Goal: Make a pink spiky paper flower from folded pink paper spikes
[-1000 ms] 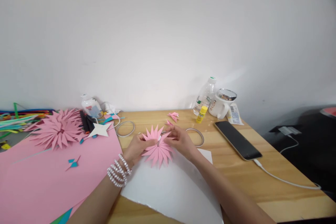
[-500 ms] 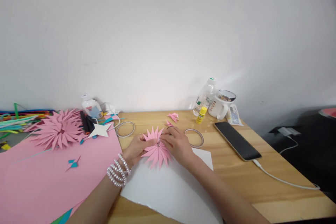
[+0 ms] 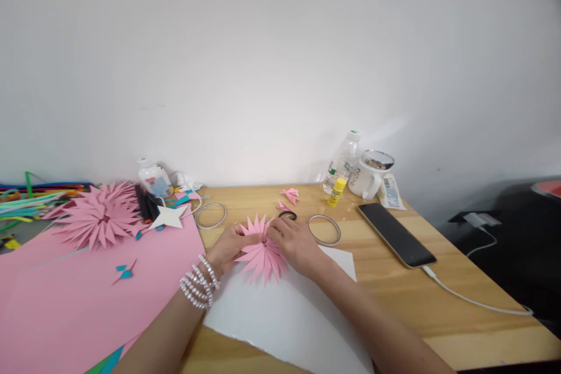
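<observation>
A pink folded-paper flower (image 3: 265, 263) with many pointed petals is held above a white sheet (image 3: 280, 315). My left hand (image 3: 228, 248), with a pearl bracelet (image 3: 199, 287) on its wrist, grips the flower's left side, thumb pointing to the centre. Closed over the upper right petals, my right hand (image 3: 295, 243) has its fingertips at the middle of the flower. What those fingertips pinch there is hidden. Just behind the right hand lies a black ring-shaped thing (image 3: 288, 216), partly covered.
On the left, more pink paper flowers (image 3: 103, 216) lie on pink paper (image 3: 109, 310) beside a white paper star (image 3: 169, 217). Two tape rings (image 3: 324, 229) flank my hands. A glue stick (image 3: 336, 192), water bottle (image 3: 344, 163), mug (image 3: 371, 175) and charging phone (image 3: 397, 236) stand or lie right.
The fingers of my right hand have drawn down slightly toward the flower's centre, and more of the black ring behind them shows. My left hand keeps its grip.
</observation>
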Motion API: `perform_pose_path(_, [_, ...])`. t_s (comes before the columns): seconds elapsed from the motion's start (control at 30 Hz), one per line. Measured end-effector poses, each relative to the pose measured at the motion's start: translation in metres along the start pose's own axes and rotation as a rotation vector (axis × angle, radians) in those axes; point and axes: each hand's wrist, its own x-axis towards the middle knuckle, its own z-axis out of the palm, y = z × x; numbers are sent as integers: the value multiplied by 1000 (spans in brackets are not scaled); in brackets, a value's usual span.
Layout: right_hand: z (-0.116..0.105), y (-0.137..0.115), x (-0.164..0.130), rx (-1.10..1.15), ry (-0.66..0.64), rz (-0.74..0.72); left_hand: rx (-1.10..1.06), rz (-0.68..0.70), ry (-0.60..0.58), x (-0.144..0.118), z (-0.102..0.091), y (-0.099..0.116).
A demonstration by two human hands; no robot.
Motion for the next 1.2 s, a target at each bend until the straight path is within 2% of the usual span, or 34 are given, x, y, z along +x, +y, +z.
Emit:
perform_pose_path(0.17, [5, 2, 0, 131, 12, 62, -26, -46, -6, 0, -2, 1])
perform_pose_path(0.37, [1, 6, 3, 626, 130, 335, -75, -50, -92, -5, -1, 6])
perform_pose_path(0.53, [-3, 8, 3, 835, 86, 441, -47, -46, -82, -3, -5, 3])
perform_pose_path(0.63, [-2, 10, 2, 798, 92, 402, -41, -54, -83, -1, -7, 1])
perform_pose_path(0.73, [-3, 13, 1, 716, 84, 291, -62, -67, -108, -1, -8, 1])
perform_pose_path(0.93, [-20, 20, 7, 555, -38, 92, -155, -103, -245, -4, -9, 6])
perform_pose_path(1.2, [-38, 21, 18, 594, -181, -24, -146, -129, -329, -5, -13, 5])
